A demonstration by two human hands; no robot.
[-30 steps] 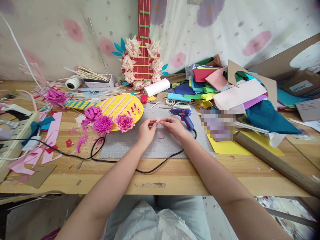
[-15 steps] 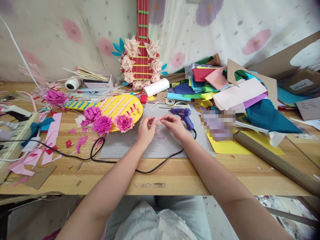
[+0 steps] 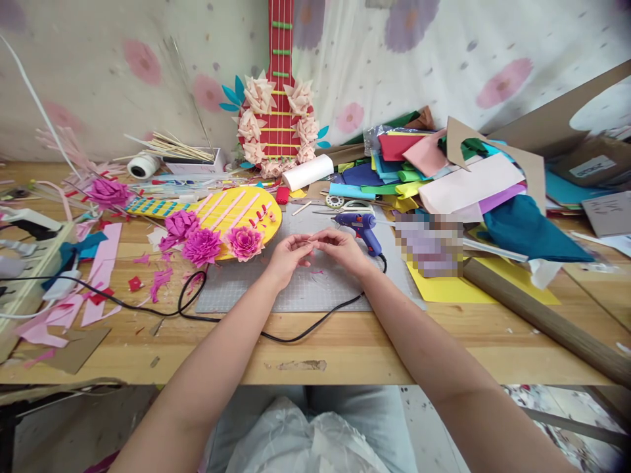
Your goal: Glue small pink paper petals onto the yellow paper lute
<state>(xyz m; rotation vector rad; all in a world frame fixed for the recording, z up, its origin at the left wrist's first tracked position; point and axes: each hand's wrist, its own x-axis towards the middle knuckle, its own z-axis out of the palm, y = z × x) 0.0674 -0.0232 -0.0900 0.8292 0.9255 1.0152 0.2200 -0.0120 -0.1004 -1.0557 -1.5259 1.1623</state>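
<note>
Over the grey cutting mat (image 3: 296,295), my left hand (image 3: 288,256) and my right hand (image 3: 342,249) meet fingertip to fingertip. Both are closed in a pinch on a small pale pink piece (image 3: 312,242), perhaps paper, mostly hidden by the fingers. Just beyond my right hand lies a blue glue gun (image 3: 362,228) on the mat. To the left of my left hand is a yellow paper-covered guitar (image 3: 261,213) with pink paper flowers (image 3: 245,243) along its near edge. Scissors (image 3: 345,205) lie behind the glue gun.
A red guitar (image 3: 280,125) with cream flowers leans at the back. Folded coloured paper (image 3: 394,171) is heaped at right, near a brown cardboard tube (image 3: 542,322). The black cord (image 3: 315,332) loops across the front. Pink scraps (image 3: 160,282) and a power strip (image 3: 34,282) lie left.
My left hand has shifted slightly, its fingertips now touching those of my right hand. The pale pink piece shows less between them.
</note>
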